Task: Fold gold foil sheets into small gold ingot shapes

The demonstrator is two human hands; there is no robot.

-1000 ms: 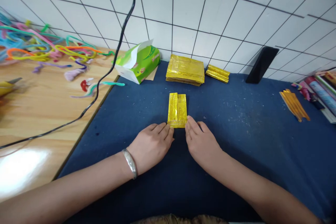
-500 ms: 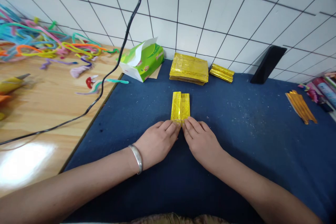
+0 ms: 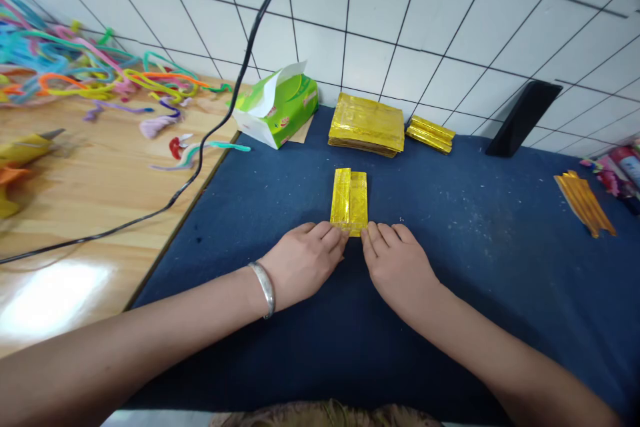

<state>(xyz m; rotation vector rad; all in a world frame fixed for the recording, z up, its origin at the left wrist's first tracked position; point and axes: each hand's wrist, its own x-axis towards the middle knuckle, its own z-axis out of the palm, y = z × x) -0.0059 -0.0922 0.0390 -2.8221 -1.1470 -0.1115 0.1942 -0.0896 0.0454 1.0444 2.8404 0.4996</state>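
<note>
A folded sheet of gold foil paper lies on the dark blue cloth in front of me, with two lengthwise flaps meeting near its middle. My left hand has its fingers pressed together on the sheet's lower left edge. At the lower right corner, the bunched fingers of my right hand pinch the edge. Both thumbs are mostly hidden. A silver bangle circles my left wrist. Behind the sheet rests a stack of gold foil paper, with a pleated gold piece to its right.
A green tissue pack and a black phone-like slab are by the tiled wall. Pleated orange-gold paper lies far right. On the wooden table at left are colourful pipe cleaners and a yellow glue gun. A black cable hangs across.
My right hand has slid outward to the sheet's right corner, uncovering more of the lower edge. My left hand stays on the lower left edge. The whole view has shifted slightly.
</note>
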